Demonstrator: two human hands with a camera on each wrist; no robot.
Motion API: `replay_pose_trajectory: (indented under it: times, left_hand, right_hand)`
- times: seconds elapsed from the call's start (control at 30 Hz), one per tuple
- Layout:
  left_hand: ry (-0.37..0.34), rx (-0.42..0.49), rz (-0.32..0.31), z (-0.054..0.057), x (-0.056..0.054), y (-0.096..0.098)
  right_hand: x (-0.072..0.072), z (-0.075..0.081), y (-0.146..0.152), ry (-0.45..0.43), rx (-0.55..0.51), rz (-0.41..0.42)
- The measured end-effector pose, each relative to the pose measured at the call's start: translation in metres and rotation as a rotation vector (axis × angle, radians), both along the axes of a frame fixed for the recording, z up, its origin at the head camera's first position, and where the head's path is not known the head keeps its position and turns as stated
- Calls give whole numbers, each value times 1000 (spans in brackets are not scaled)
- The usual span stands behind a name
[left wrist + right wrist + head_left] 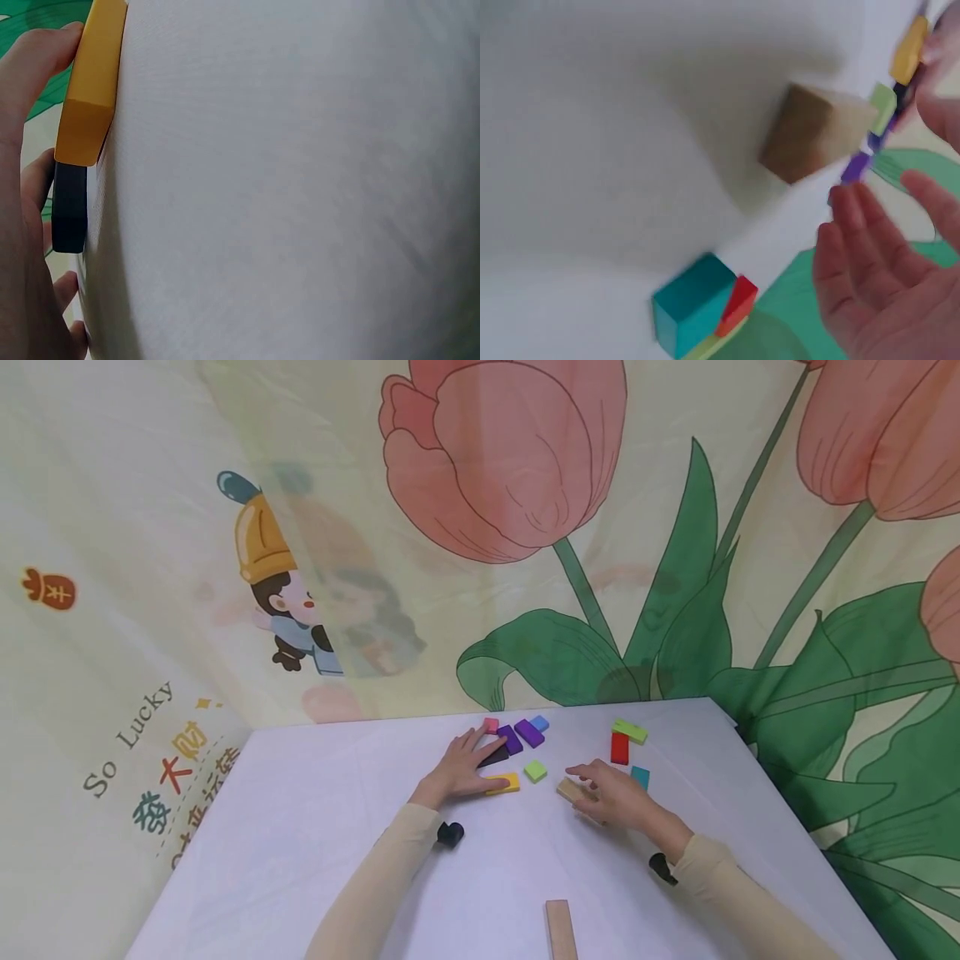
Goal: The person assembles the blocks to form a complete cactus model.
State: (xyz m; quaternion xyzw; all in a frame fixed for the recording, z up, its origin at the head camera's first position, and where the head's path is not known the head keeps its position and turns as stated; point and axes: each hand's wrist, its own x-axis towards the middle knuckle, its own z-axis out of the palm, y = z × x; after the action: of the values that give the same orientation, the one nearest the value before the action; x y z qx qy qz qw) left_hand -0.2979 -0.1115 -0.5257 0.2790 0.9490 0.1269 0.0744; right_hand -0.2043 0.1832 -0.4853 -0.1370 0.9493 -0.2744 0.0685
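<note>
behind it all hangs a fabric backdrop (352, 410) printed with big pink tulips and green leaves, and in front of it stands a desk (300, 835) under a white cover. a person in cream sleeves (382, 868) reaches over it with both arms.

the left hand (459, 768) has its grip spread wide, pinching nothing: the thumb rests on the yellow block (513, 780), while the other fingers stretch over the black block (493, 757) toward the nearer purple block (511, 740). the right hand (618, 797) has a loose, parted grip too, hovering over a wooden block (567, 789); that piece lies beneath the fingers, and the right wrist view shows a gap between fingertips and wood.

a long wooden bar (561, 931) sits by the front edge, well apart from both grips. beyond the right hand are a lime block (630, 731), a red block (619, 748) just in front of it, and a teal block (640, 776) near the knuckles. a second purple block (529, 733) lies beside the first, with a blue block (539, 722) just behind. smallest are the light green block (535, 771), between the hands, and a pink block (491, 725), past the left fingertips.
</note>
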Motion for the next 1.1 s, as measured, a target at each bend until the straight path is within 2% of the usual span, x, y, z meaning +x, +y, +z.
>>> replay_pose_trajectory:
  times: [0.1, 0.2, 0.4, 0.67, 0.83, 1.0, 1.1]
  left_hand:
    - [-4, -1, 0, 0, 0, 0]
    - [-5, 5, -3, 0, 0, 0]
    - [-10, 18, -6, -2, 0, -1]
    - [-1, 25, -15, 0, 1, -1]
    - [3, 12, -9, 0, 1, -1]
    - [-9, 7, -1, 0, 0, 0]
    - [-14, 14, 2, 0, 0, 0]
  right_hand:
    - [2, -8, -5, 18, 67, -21]
    - [1, -16, -8, 26, 77, -62]
    - [-4, -21, -13, 0, 18, -146]
    - [-5, -16, -16, -55, -39, -198]
    - [-3, -4, -17, -65, -160, -180]
    - [4, -2, -19, -174, -315, -109]
    - [12, -6, -20, -229, -375, -30]
